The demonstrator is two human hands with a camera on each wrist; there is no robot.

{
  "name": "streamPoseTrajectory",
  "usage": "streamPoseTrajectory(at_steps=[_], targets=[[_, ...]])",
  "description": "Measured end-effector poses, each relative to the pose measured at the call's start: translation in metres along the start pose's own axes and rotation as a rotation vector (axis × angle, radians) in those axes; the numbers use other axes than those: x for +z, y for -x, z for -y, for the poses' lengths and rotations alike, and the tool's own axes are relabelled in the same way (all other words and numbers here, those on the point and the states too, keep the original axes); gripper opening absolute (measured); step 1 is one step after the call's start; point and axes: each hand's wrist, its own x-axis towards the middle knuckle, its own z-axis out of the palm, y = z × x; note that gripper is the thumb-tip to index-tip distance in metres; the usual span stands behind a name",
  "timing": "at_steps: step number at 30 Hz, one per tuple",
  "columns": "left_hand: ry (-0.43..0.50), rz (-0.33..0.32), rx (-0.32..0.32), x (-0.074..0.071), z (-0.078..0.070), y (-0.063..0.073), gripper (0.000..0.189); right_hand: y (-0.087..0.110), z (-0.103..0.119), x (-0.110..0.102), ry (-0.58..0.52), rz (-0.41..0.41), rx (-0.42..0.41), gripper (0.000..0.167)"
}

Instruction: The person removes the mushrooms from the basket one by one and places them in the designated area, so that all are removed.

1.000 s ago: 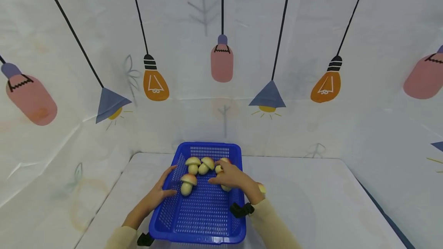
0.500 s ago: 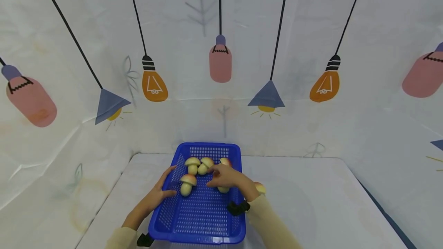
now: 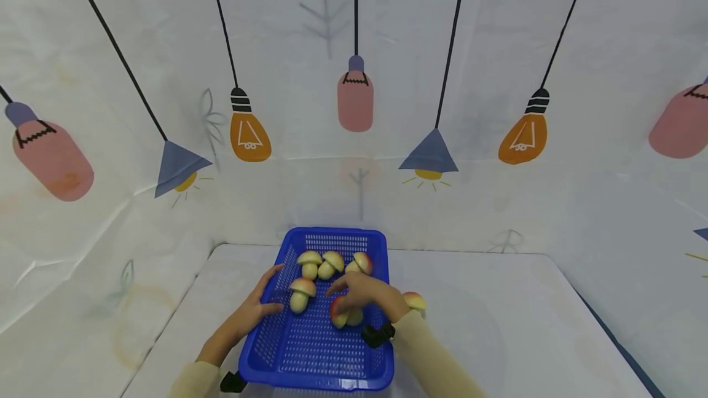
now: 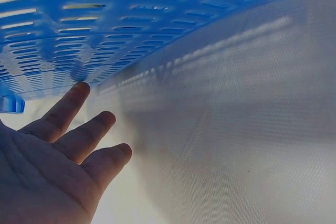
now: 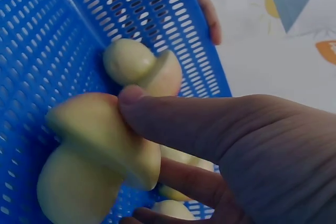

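Several toy mushrooms with pale stems and yellow-red caps lie in a blue perforated basket (image 3: 315, 349). My right hand (image 3: 367, 292) reaches inside and pinches one mushroom (image 5: 100, 135) by its cap, the thumb on the near side and fingers behind. Another pale mushroom (image 3: 355, 317) shows partly beside it. My left hand (image 3: 255, 309) holds the basket's left rim, its thumb over the inside and fingers outside; in the left wrist view three fingers (image 4: 86, 135) spread beneath the wall. Farther back sit mushrooms in a row, including one cap (image 3: 362, 261); a single mushroom (image 3: 302, 295) stands nearer the left wall.
Just outside the basket's right wall, a mushroom (image 3: 413, 301) lies on the white table (image 3: 498, 324), partly behind my right forearm. Behind the table hangs a white sheet (image 3: 304, 189) printed with lamps and bulbs.
My right hand has shifted slightly nearer and now shows a red-capped mushroom under its fingers. The mushroom at the back right has come into fuller view. My left hand stays on the rim.
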Motion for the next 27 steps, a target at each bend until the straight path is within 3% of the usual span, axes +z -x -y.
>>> streamPoseTrajectory(at_steps=[5,10,18,24,27], targets=[[-0.003,0.009,0.003,0.0000,-0.0007,-0.0006,0.092,-0.0014,-0.0033,0.0035,0.024,0.029,-0.011,0.031],[0.008,-0.003,-0.003,0.0011,-0.0020,-0.0003,0.091,-0.0024,-0.0044,0.0050,0.048,-0.003,-0.048,0.026],[0.001,-0.012,-0.007,0.0023,-0.0047,0.0012,0.087,-0.0006,-0.0021,0.0069,-0.021,0.021,0.036,0.035],[0.012,-0.008,-0.001,0.0025,-0.0060,0.0020,0.087,-0.0012,-0.0018,0.0053,0.075,0.015,-0.051,0.028],[0.008,-0.013,-0.007,0.0031,-0.0059,0.0037,0.087,-0.0008,-0.0019,0.0063,0.083,0.008,-0.031,0.031]])
